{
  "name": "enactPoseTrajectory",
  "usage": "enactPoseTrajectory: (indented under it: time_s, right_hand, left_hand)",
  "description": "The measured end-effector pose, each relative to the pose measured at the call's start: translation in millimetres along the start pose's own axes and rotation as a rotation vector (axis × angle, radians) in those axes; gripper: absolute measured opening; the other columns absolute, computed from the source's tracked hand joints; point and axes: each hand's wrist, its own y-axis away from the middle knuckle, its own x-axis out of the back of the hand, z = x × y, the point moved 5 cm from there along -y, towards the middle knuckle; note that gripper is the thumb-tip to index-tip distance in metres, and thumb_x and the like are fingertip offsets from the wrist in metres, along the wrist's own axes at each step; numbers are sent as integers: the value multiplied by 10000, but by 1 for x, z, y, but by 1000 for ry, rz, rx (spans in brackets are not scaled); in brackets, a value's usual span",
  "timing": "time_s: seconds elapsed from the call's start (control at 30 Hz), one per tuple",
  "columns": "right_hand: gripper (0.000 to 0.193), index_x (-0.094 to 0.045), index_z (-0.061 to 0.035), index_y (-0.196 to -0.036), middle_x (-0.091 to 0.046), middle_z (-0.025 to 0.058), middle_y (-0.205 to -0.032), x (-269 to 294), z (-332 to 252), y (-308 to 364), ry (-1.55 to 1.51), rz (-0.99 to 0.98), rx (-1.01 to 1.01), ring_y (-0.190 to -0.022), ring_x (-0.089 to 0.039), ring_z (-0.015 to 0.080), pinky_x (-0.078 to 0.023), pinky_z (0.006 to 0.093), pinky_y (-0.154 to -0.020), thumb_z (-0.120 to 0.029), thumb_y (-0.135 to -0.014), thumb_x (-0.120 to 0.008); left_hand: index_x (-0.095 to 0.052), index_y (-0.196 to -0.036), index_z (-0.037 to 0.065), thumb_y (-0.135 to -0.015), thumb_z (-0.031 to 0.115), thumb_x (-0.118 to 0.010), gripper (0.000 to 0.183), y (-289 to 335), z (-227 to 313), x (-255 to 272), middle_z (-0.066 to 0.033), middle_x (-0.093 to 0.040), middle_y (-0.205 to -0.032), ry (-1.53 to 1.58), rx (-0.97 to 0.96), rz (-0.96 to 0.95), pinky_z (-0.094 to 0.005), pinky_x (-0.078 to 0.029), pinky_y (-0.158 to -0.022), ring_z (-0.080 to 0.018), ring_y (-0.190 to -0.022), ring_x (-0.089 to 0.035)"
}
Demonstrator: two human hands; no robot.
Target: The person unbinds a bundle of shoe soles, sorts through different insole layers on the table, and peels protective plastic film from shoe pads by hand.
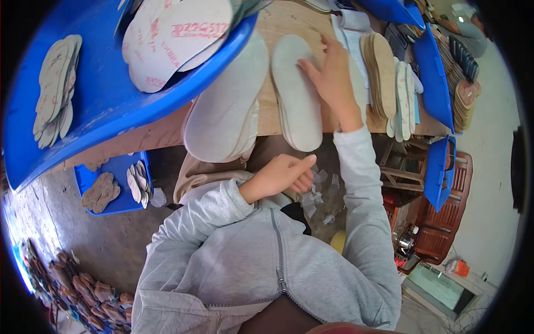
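Observation:
A stack of pale grey insoles [297,94] lies on the wooden table with its rounded lower end jutting over the front edge. My right hand [334,80] is at this stack's right side, fingers spread and thumb at the top insole's edge; nothing shows in its grip. To the left, a second stack of larger grey insoles [228,106] also overhangs the edge. My left hand [282,177] hovers below the table edge in front of my body, its fingers loosely curled and the thumb apart from them. I see nothing held in it, though its palm is hidden.
A large blue tray [117,119] with printed white insoles fills the upper left. Brown insoles [381,75] and white insoles [404,100] stand at the right. Another blue tray [119,209] sits lower left, and paper scraps [314,200] litter the floor. Someone works at the far right.

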Motion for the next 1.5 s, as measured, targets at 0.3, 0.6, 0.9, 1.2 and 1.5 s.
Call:
enactPoseTrajectory:
  time_s: [0.3,0.6,0.9,1.2,1.5]
  right_hand:
    - [493,-555,-28,-1127,-568,134,-1151,18,-160,64,-495,-257,441,-1070,-545,331,-455,425,-882,-191,-715,-771]
    - [190,-635,0,-937,-649,107,-968,22,-149,69,-618,-372,390,-884,-627,280,-509,349,-751,-47,-765,-699]
    - [115,-632,2,-927,-616,25,-784,10,-115,88,-1138,-520,-208,-713,-570,110,-455,241,-656,-105,-900,-600]
    - [102,-502,-24,-1022,-463,-40,-765,52,-79,87,-1502,287,-253,-650,-400,54,-399,242,-606,-116,-977,-497]
    - [109,-484,-64,-872,-607,126,-647,121,-59,123,-1294,132,198,-524,-563,232,-382,345,-531,-132,-929,-548]
  left_hand:
    - [-573,-1064,6,-966,171,-496,207,27,-8,19,-85,-647,-796,-139,-368,-38,-263,-536,-614,-136,-715,-644]
    - [-578,-934,11,-913,61,-515,83,38,16,13,-69,-635,-812,-105,-469,-21,-272,-543,-684,-143,-763,-631]
    - [-581,-998,-13,-984,148,-487,187,44,17,11,-77,-646,-858,-37,-280,-45,-261,-538,-729,-134,-779,-628]
    - [-493,-1238,11,-1022,381,-370,446,69,47,10,-140,-624,-1101,257,-529,-118,-350,-524,-847,-222,-996,-628]
    - [-324,-1426,55,-954,644,-173,769,72,83,6,-148,-423,-1414,648,-584,-105,-456,-419,-1027,-300,-1280,-453]
